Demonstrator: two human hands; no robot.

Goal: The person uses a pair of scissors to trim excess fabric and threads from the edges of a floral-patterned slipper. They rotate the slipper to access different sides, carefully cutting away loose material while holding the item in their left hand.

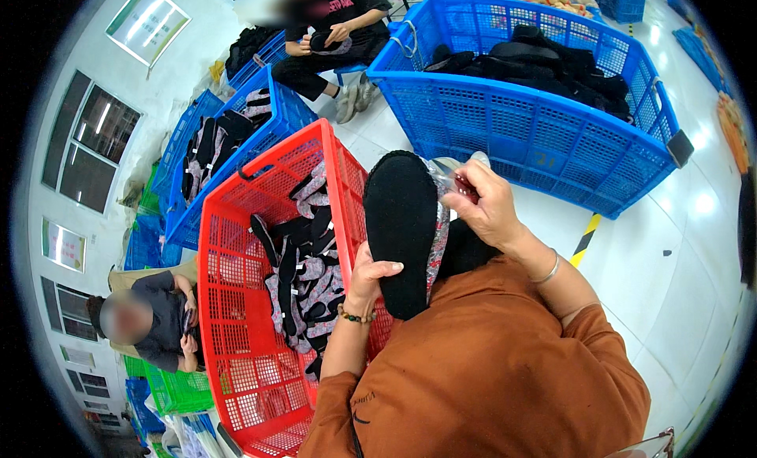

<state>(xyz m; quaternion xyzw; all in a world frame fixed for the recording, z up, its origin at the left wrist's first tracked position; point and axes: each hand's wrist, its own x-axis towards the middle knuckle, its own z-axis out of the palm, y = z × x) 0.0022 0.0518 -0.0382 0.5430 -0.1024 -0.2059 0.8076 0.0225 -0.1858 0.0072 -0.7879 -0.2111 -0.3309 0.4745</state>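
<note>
Your brown shirt [489, 355] fills the near part of the view, and just beyond it you hold one slipper [402, 233], its black sole turned up toward you. The long axis runs away from your body, the broader end farthest and tipped a little left. Your left grip [369, 275] clamps the left edge toward the closer end, thumb laid over the sole, its other fingers mostly hidden. Your right grip [485, 202] has thumb and fingers drawn together on a shiny item [465, 188] at the patterned right side; what it is, you cannot tell. From the right grip the slipper lies to the left; its far end is nearer that grip, its near end nearer the left one.

Counted: two grips, one slipper between them, one beaded bracelet [356, 314] on your left wrist, one metal bangle [550, 270] on your right. One red crate [211, 316] stands at your left, its patterned pieces [303, 281] too tangled to number. One large blue crate [505, 107] ahead and to the right carries a black heap [544, 60], equally uncountable. Two seated co-workers [158, 328] show, one ahead, one at left.
</note>
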